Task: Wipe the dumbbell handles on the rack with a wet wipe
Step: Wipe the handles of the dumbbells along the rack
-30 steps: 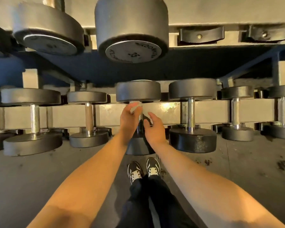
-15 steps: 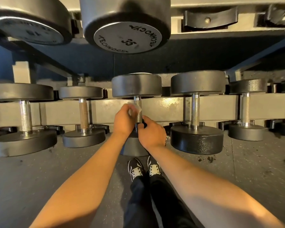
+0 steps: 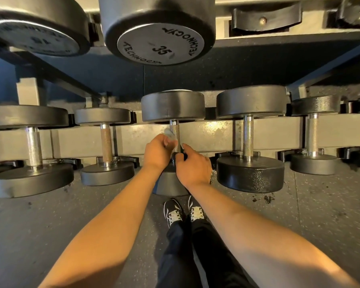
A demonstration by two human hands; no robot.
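Wipe sits bunched and pale against the left side of a knurled handle, the handle of the middle dumbbell on the lower shelf of the rack, directly ahead of the person. The left hand has its fingers curled round the wipe and presses it to the metal, which looks like the grip needed to rub along and around the bar. The right hand is lower, fingers curled near the bottom of the same handle where it meets the near weight; it seems to steady the dumbbell so it does not roll in its cradle, though whether it truly grips the bar is hard to tell. Neighbouring dumbbells lie parallel on either side, one to the left with a rusty-brown handle, one to the right with a bright handle, each well apart from the hands. A big dumbbell marked 35 hangs overhead on the upper shelf.
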